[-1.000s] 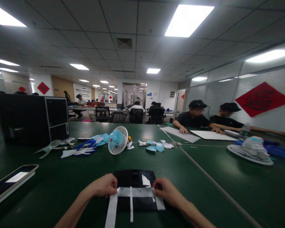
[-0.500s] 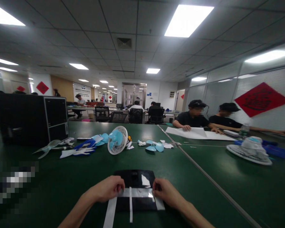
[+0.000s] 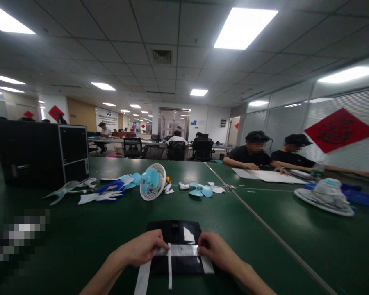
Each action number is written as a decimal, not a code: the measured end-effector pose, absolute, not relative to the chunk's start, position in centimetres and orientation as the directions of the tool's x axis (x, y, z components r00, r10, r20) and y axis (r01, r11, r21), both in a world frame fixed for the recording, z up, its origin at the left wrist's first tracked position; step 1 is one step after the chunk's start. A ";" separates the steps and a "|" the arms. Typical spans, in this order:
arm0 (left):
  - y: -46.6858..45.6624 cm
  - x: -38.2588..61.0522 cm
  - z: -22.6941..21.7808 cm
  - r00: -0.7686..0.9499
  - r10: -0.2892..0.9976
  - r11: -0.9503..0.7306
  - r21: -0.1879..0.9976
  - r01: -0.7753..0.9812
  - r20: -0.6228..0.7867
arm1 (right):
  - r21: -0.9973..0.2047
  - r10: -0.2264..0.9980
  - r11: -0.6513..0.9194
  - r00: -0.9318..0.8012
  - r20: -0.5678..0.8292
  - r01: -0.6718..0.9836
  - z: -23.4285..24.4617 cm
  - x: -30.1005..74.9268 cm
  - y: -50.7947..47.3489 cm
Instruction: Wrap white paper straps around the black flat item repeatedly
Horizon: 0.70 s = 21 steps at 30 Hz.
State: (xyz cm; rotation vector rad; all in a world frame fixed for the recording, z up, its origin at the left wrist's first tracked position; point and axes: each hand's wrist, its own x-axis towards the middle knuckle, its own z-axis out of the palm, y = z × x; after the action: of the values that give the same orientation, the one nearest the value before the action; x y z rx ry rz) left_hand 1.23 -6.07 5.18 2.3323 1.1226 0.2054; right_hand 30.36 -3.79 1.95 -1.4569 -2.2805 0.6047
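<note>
A black panel (image 3: pixel 175 266) lies on the green table in front of me, with a shiny, translucent strip (image 3: pixel 184 250) across it. A narrow white strip (image 3: pixel 170 270) runs over the panel toward me. My left hand (image 3: pixel 146 247) is mostly curled at the shiny strip's left side, its index fingertip touching down beside the narrow strip; whether it grips anything is hidden. At the right end of the shiny strip, my right hand (image 3: pixel 215 249) pinches the edge between thumb and fingers. Wide white bands (image 3: pixel 143 276) hang out at the panel's left side.
Across the table lie a small fan (image 3: pixel 153 182), blue fan blades (image 3: pixel 199 189) and blue-and-white gloves (image 3: pixel 104 192). A computer case (image 3: pixel 43 153) stands left. Two people sit at right behind white sheets (image 3: pixel 273 176), near a wrapped white fan part (image 3: pixel 329 194). A metal seam (image 3: pixel 264 225) divides the tabletop.
My left hand has slid right along the shiny strip, its index finger now extended to the narrow white strip. My right hand stays put. A person at right has shifted the white sheets.
</note>
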 end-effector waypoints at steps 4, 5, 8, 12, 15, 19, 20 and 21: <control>-5.8 1.1 4.5 0.656 0.752 -0.533 0.529 0.660 -0.060 | -0.441 0.882 0.472 -0.407 0.238 0.764 2.6 29.8 -4.4; -5.7 1.1 4.4 0.658 0.751 -0.537 0.530 0.656 -0.055 | -0.423 0.858 0.513 -0.429 0.283 0.747 2.7 29.4 -4.8; -5.4 1.0 3.9 0.665 0.746 -0.545 0.532 0.648 -0.046 | -0.397 0.749 0.662 -0.574 0.330 0.636 3.0 27.6 -6.5; -4.9 1.0 3.2 0.683 0.730 -0.572 0.525 0.630 -0.023 | -0.352 0.623 0.773 -0.734 0.269 0.527 3.1 25.3 -8.5; -4.7 0.9 2.9 0.689 0.725 -0.583 0.532 0.614 -0.001 | -0.314 0.598 0.791 -0.772 0.217 0.525 2.8 24.4 -8.8; -4.6 0.8 2.7 0.684 0.729 -0.583 0.535 0.612 0.012 | -0.291 0.580 0.802 -0.796 0.174 0.521 2.4 24.2 -8.6; -4.5 0.8 2.6 0.684 0.729 -0.585 0.531 0.613 0.012 | -0.285 0.578 0.804 -0.798 0.169 0.522 2.3 24.1 -8.6; -4.5 0.8 2.5 0.685 0.728 -0.587 0.527 0.615 0.011 | -0.277 0.576 0.806 -0.801 0.164 0.523 2.2 24.1 -8.7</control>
State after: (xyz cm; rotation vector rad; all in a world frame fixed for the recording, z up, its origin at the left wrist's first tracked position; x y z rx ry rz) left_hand 0.81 -4.49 2.50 2.4059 1.0352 0.3097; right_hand 24.14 -8.66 2.23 -0.8519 -2.7527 0.3194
